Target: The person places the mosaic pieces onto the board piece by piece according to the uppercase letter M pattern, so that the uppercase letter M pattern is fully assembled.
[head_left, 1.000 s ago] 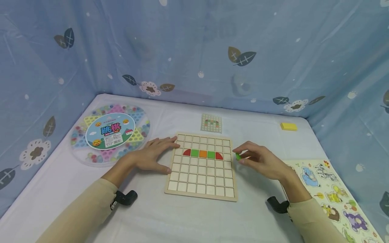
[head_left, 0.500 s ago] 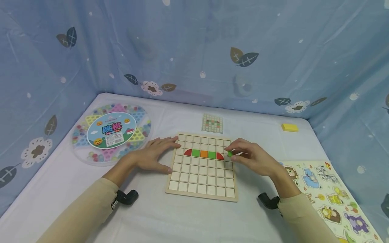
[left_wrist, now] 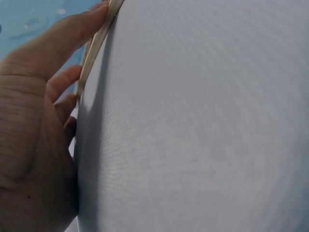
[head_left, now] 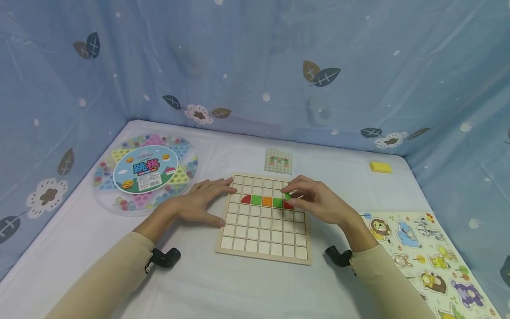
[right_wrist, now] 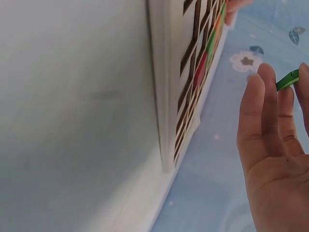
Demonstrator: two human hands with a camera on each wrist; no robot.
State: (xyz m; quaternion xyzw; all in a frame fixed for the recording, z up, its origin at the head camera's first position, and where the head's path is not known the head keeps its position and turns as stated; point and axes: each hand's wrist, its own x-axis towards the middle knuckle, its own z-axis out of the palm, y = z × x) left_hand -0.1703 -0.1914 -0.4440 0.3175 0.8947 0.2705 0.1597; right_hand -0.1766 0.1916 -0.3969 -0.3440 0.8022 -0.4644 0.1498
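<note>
A square wooden grid board point(head_left: 263, 254) lies flat on the white table. One row holds red rounded end pieces point(head_left: 246, 199), green squares point(head_left: 256, 200) and an orange square point(head_left: 267, 201) between them. My right hand point(head_left: 316, 201) pinches a small green piece point(right_wrist: 288, 79) between thumb and fingertips, above the row's right end. Part of the right red piece is covered by that hand. My left hand point(head_left: 199, 206) rests at the board's left edge, fingers spread and nearly straight, with the thumb point(left_wrist: 72, 34) touching the wooden rim.
A small printed pattern card point(head_left: 278, 161) lies behind the board. To the left sits a round Chinese checkers set point(head_left: 145, 170). A yellow block point(head_left: 380, 167) is at the back right, and an animal puzzle board point(head_left: 430, 261) at the right front.
My right hand has moved left from beside the board's right edge to over the coloured row, carrying the green piece. The left hand has stayed in place.
</note>
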